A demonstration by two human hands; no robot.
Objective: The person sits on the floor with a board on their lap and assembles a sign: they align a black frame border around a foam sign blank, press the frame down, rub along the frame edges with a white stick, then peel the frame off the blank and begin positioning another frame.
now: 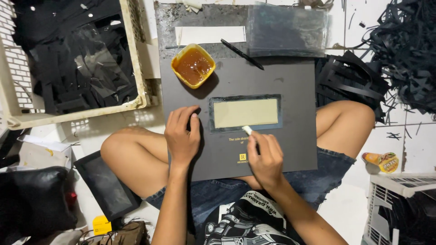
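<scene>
The right hand [265, 159] pinches a small white stick [247, 130], tip at the lower edge of the window [245, 113] cut in the dark card [290, 90] on the person's lap. The left hand [182, 136] lies flat, holding nothing, pressing the card left of the window, whose long axis runs left-right. Farther off sits a yellow tub of brown glue [193, 66].

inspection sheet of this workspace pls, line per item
surface: dark board across the person's lap, over a white floor
job's things: black card with a tan window; yellow tub of brown glue; black stick
clutter: crate of black pieces; black strips; clear sleeve
grippers: left hand flat on card; right hand holds a small white applicator at the window's edge
cables: nothing seen
surroundings: white basket
</scene>
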